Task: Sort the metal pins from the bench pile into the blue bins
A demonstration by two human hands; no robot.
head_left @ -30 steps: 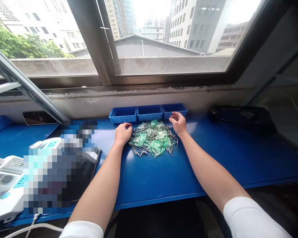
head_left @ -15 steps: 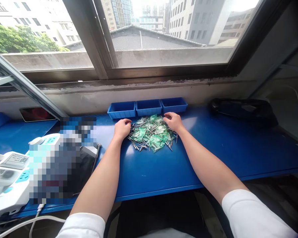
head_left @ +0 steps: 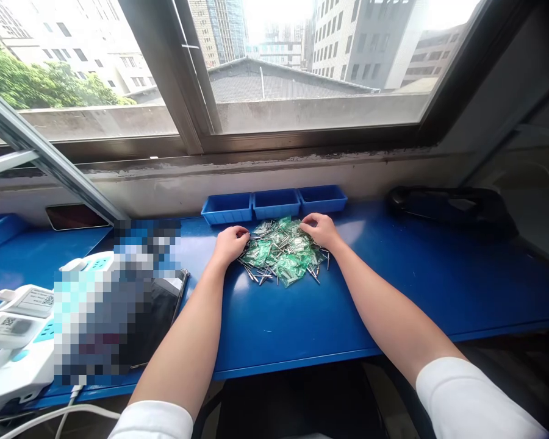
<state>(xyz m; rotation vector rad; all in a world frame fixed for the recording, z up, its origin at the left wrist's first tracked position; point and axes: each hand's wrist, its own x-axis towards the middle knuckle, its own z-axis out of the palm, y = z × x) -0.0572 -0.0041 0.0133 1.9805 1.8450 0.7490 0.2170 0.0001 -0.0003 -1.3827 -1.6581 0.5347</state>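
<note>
A pile of thin metal pins and green-tinted clear plastic bags (head_left: 286,250) lies on the blue table (head_left: 297,323). At the pile's left edge is my left hand (head_left: 232,244), its fingers curled together at the pins; what they hold, if anything, is too small to name. My right hand (head_left: 320,230) touches the upper right edge of the pile with fingers bent and drawn together, their contents not discernible. Behind the pile stand three joined blue bins: left (head_left: 229,216), middle (head_left: 277,211) and right (head_left: 322,206).
On the left are a white power strip (head_left: 22,366) with plugs and cables, a dark device (head_left: 165,299) beside a blurred patch, and a phone (head_left: 75,217). A black bag (head_left: 448,207) rests at the back right, below the window. A metal frame slants at the left.
My left hand has shifted slightly right, closer in against the pile. The right hand stays at its upper right edge. The whole view has tilted a little.
</note>
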